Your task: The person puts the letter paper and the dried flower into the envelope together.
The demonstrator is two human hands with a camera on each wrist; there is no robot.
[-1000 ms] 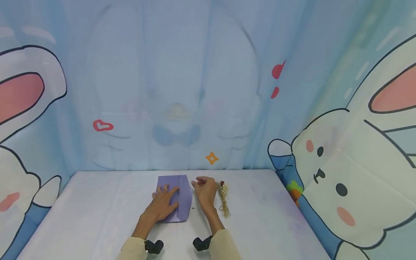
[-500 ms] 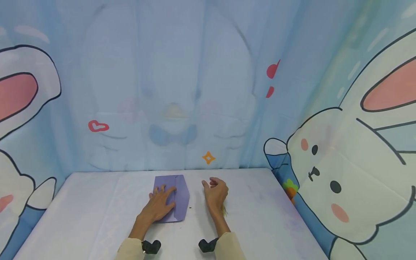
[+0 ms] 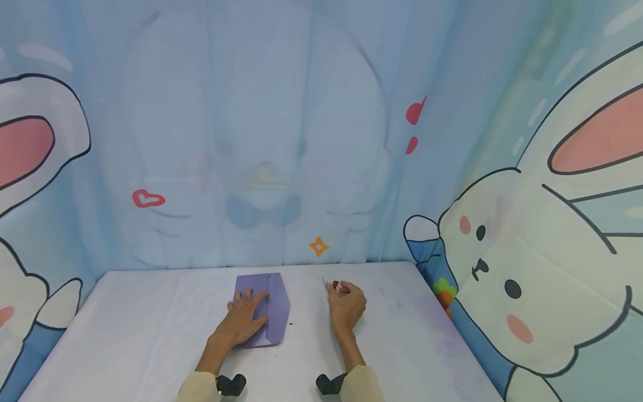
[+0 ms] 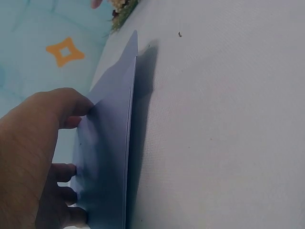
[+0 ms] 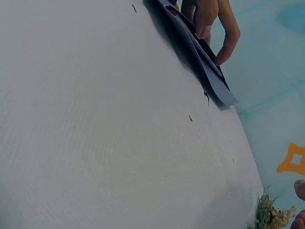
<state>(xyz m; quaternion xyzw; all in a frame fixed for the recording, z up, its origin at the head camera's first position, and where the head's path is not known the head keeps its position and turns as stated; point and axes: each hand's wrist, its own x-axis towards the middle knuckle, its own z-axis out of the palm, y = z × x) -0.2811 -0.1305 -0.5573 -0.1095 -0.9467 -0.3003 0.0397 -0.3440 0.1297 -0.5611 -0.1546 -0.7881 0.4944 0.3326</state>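
A white-covered table (image 3: pixel 166 312) stands before a pale-blue curtain (image 3: pixel 176 123), printed with two rabbits (image 3: pixel 542 262) at the sides and one orange star (image 3: pixel 318 246). On it are one purple folded paper (image 3: pixel 276 312) and, to its right, one dried-flower bunch (image 3: pixel 329 286). Of two hands, the left hand (image 3: pixel 243 321) rests on the paper, fingers spread; the right hand (image 3: pixel 348 307) curls its fingers at the flower heads, whether gripping cannot be told.
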